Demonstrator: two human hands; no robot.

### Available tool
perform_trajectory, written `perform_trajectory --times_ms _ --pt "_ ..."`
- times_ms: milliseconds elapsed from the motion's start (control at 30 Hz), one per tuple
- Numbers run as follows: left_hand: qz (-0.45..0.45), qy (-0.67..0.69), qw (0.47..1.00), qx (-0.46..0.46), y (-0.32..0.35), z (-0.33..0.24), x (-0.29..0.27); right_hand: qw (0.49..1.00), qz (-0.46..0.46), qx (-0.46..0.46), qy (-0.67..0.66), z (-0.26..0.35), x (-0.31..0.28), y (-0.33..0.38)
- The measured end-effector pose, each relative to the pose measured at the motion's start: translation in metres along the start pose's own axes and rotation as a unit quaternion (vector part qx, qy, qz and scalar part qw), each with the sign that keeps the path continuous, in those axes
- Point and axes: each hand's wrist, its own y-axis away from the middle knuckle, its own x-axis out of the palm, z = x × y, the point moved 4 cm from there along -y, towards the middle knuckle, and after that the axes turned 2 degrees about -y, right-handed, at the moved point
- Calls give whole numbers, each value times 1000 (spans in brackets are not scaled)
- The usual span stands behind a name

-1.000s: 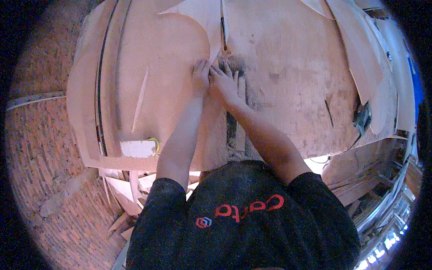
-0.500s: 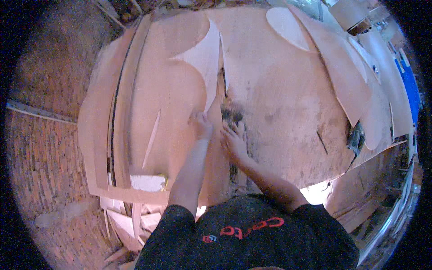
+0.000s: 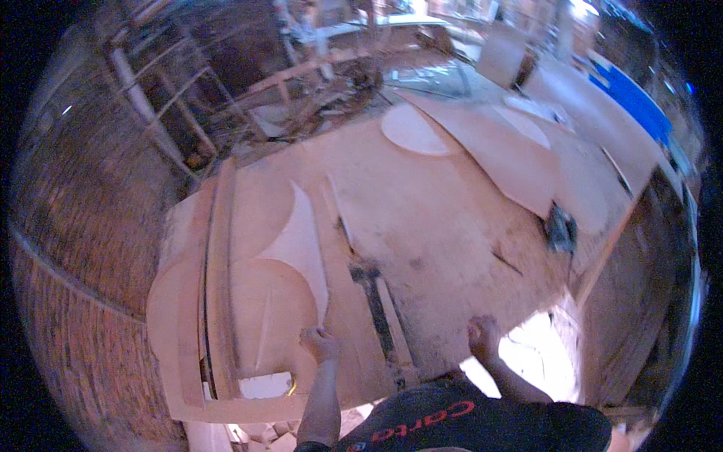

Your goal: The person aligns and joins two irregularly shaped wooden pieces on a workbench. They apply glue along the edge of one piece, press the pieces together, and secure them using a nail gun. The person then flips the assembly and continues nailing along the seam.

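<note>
Plywood sheet (image 3: 452, 226) — flat, curve-cut

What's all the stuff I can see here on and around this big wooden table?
plywood sheet: one, tan, covering the bench.
curved plywood cutouts: several, pale, left part of the sheet.
round cutout: one, pale, far edge.
dark slot: one, along the sheet's middle.
dark tool: one, right side; kind unclear.
blue panel: one, far right.
brick floor: reddish, left.
left hand: on the sheet's near edge.
right hand: on the near edge, further right.
</note>
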Motion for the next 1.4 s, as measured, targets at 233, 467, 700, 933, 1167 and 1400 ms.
perform_trajectory --times_ms 233,467,700,933,1167,1400 --pt "-32 36 998 -41 49 -2 -50 955 -126 248 100 -108 -88 76" --pt "-26 -52 998 5 68 23 -86 858 -43 497 121 -227 -123 91" --pt "-94 -53 991 -75 64 9 -131 862 218 429 156 -338 -98 38" --pt "-138 -42 987 -74 70 -40 -158 903 257 315 137 -371 -87 28" --pt "-151 -71 977 -131 102 -67 -161 772 435 428 180 -382 -124 118" --pt "-209 1 969 -134 135 -79 -153 762 592 221 142 -303 -104 91"
